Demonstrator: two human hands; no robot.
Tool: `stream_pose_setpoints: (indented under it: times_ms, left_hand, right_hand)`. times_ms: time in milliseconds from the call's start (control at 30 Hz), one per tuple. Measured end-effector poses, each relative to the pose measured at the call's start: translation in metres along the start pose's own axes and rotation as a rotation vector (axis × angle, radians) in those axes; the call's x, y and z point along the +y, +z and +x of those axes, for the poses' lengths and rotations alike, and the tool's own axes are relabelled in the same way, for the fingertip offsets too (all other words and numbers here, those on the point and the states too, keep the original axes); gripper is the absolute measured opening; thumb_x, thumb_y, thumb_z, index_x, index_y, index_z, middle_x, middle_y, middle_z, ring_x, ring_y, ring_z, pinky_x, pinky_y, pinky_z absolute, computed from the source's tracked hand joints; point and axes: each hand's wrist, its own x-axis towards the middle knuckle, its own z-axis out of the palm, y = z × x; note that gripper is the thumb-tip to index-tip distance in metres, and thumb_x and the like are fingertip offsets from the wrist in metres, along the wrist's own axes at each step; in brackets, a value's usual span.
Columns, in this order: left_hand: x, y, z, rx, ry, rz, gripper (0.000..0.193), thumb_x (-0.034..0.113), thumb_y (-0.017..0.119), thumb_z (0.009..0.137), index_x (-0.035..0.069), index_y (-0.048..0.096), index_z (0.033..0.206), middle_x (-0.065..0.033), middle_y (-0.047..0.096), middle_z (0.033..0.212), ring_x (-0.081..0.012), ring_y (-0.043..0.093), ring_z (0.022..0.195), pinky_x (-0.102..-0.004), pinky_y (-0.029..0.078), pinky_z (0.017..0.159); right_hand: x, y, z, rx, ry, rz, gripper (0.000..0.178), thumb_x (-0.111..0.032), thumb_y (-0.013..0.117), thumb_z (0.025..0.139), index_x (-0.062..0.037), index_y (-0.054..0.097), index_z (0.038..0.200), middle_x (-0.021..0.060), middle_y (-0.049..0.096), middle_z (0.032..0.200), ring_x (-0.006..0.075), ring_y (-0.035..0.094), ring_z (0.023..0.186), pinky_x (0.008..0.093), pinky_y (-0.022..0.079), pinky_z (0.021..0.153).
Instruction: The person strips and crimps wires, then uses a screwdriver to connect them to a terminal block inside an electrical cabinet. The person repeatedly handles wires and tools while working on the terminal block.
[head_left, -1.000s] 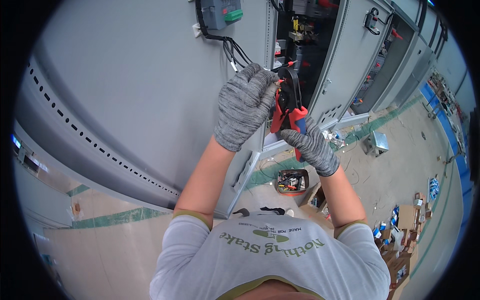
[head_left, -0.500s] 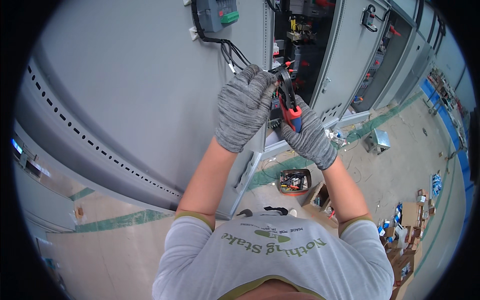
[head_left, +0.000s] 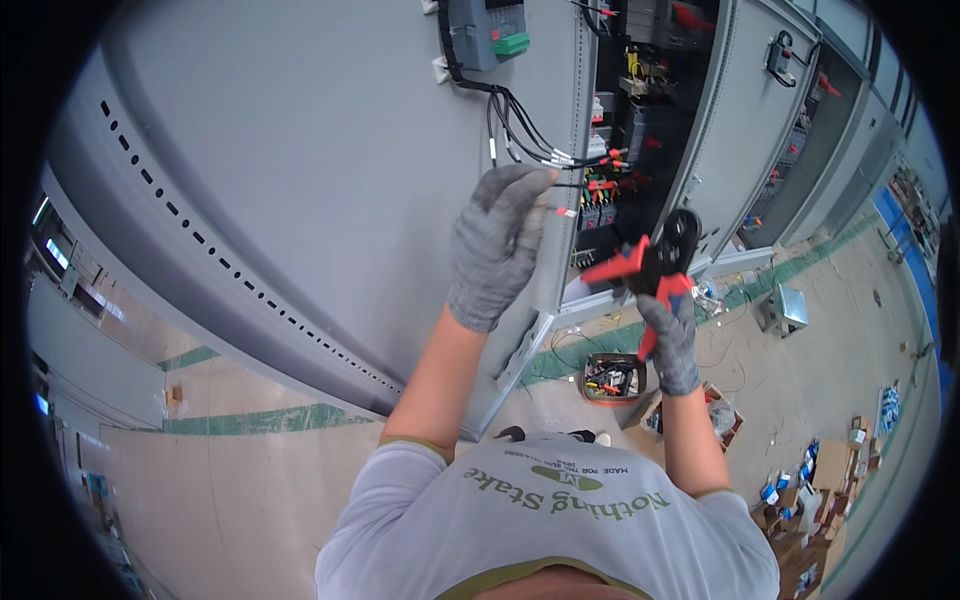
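On my feed, the left hand (head_left: 492, 245) is up in front of the grey door (head_left: 300, 170), its gloved fingers curled. A black wire (head_left: 570, 185) with a red tip shows right at the fingertips, and just below it, beside the thumb, is a small red-and-white piece (head_left: 564, 211). Blur keeps me from telling whether the fingers pinch either one.

I have the right hand (head_left: 675, 350) lower and to the right, closed around one handle of the crimper (head_left: 662, 262). The tool's dark head points up, and its other red handle sticks out to the left, spread well away from the gripped one. The crimper is clear of the wires.

Above the left hand I see a bundle of wires (head_left: 516, 118) hanging off the door below a grey unit (head_left: 470, 35) with a green connector (head_left: 513, 44). Behind the hands stands a cabinet with a dark interior (head_left: 660, 120). On the floor below, I see a tub (head_left: 612, 400) of tools.
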Motion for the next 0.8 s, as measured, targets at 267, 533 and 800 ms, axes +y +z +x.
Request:
stream_pose_setpoints:
  times_ms: [267, 533, 800]
  left_hand:
    - [-0.015, -0.01, -0.013, 0.372, -0.461, -0.305, 0.024, 0.011, 0.047, 0.098, 0.001, 0.056, 0.117, -0.0067, 0.06, 0.108, -0.0109, 0.053, 0.082, -0.026, 0.045, 0.079]
    - [-0.024, 0.008, -0.091, 0.267, -0.603, -0.072, 0.032, 0.02, 0.049, 0.1, 0.002, 0.052, 0.125, -0.0122, 0.061, 0.109, -0.0139, 0.055, 0.088, -0.0286, 0.045, 0.078]
    - [-0.013, 0.11, -0.207, -0.278, -1.046, -0.192, 0.024, 0.016, 0.051, 0.098, 0.003, 0.057, 0.117, -0.0068, 0.061, 0.105, -0.0118, 0.053, 0.084, -0.0283, 0.045, 0.074]
  right_hand:
    - [0.077, -0.035, -0.067, -0.03, 0.322, 0.011, 0.035, -0.01, 0.064, 0.079, -0.0038, 0.058, 0.113, 0.0043, 0.064, 0.093, 0.0108, 0.06, 0.086, 0.0267, 0.048, 0.072]
    - [0.136, -0.099, -0.103, -0.078, 0.741, -0.42, 0.037, -0.023, 0.063, 0.085, -0.0036, 0.051, 0.114, 0.013, 0.059, 0.072, 0.0205, 0.058, 0.057, 0.034, 0.048, 0.052]
    - [0.264, -0.227, -0.181, 0.113, 0.838, -0.625, 0.045, -0.02, 0.059, 0.086, -0.0057, 0.049, 0.128, 0.0197, 0.062, 0.095, 0.0341, 0.062, 0.086, 0.0404, 0.048, 0.076]
